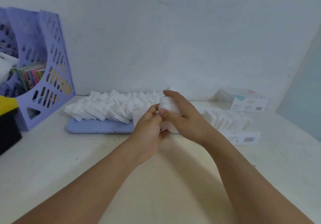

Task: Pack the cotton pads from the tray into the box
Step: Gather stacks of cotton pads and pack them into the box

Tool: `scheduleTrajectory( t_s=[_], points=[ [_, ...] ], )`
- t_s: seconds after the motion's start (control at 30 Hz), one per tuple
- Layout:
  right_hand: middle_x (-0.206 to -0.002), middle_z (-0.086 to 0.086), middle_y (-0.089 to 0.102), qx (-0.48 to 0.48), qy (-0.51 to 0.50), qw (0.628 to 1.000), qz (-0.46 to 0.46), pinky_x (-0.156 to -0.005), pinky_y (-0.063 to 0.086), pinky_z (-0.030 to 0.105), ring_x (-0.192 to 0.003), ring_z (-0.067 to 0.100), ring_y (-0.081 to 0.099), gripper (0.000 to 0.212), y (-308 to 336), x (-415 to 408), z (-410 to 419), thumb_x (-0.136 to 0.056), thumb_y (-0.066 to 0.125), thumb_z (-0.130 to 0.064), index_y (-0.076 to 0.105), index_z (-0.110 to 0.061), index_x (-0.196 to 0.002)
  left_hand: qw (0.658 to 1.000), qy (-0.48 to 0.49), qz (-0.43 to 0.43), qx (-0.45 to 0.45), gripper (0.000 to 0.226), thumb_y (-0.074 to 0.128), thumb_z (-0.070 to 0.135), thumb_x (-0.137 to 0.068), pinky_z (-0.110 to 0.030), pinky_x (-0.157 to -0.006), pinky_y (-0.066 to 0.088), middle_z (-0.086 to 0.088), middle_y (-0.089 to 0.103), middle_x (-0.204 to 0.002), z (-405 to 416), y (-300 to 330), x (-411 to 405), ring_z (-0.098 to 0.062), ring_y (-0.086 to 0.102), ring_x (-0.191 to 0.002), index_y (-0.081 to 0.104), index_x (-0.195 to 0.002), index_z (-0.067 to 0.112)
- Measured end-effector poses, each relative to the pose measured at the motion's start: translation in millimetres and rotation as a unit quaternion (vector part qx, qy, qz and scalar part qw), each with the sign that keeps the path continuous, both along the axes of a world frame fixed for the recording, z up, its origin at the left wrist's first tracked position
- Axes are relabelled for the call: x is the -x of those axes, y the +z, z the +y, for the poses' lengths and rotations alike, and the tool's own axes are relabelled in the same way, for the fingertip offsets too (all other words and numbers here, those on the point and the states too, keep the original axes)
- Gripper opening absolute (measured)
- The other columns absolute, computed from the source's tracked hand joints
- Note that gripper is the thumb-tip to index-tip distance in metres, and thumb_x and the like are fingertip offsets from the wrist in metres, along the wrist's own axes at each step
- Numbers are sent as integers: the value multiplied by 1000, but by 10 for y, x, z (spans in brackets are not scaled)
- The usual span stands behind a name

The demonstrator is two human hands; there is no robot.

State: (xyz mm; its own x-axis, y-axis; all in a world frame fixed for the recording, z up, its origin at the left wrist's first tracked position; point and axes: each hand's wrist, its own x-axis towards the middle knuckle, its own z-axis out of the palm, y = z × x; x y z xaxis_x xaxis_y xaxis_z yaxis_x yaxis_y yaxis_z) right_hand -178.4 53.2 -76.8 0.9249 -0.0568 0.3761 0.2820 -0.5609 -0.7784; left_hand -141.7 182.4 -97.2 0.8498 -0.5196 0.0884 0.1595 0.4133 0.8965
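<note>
A pale blue tray (97, 128) lies on the white table against the wall, heaped with several white square cotton pads (111, 107). Above its right end, my left hand (149, 130) and my right hand (184, 117) meet around a small stack of cotton pads (167, 107). The right hand wraps the stack from the right, and the left pinches its near edge. To the right, a low white box (243, 136) holds a row of upright pads (227, 119). A second white box or lid (243, 102) stands behind it by the wall.
A purple perforated file holder (43, 67) with books stands at the far left. In front of it sits a black and yellow object (8, 119). White wall rises directly behind the tray. Bare table stretches toward me.
</note>
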Motion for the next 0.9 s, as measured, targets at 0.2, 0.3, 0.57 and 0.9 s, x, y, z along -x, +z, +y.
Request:
scheduleTrajectory(
  t_s=[0.2,0.3,0.57,0.9],
  points=[
    [-131,0,58,50,-5,999,-7,-103,49,44,-120,16,57,56,-18,5,120,-96,54,-40,43,-20,-146,982,-5,146,117,46,32,-9,-89,-38,-96,54,-19,68,-108,72,44,-74,-29,69,-97,56,-128,-5],
    [-127,0,60,63,-8,997,-31,-99,50,42,-115,16,59,46,3,31,135,-100,56,-25,46,-16,-143,980,-14,157,122,40,37,20,-101,-42,-103,48,-20,68,-121,110,61,-70,-32,66,-113,59,-126,-2],
    [-120,-9,58,-121,-22,987,-100,-88,56,29,-98,2,63,76,-2,82,386,-81,54,-1,35,-36,-146,988,-44,123,85,35,41,15,-104,-37,-110,46,-11,66,-132,-5,36,42,-21,64,-121,61,-133,9],
    [-124,-6,56,-123,-50,985,-111,-100,49,31,-115,11,58,58,-33,78,432,-83,40,-11,51,-30,-137,989,-27,113,93,67,25,67,-100,-38,-104,47,-6,66,-133,39,117,71,-20,62,-125,58,-138,21]
  ],
)
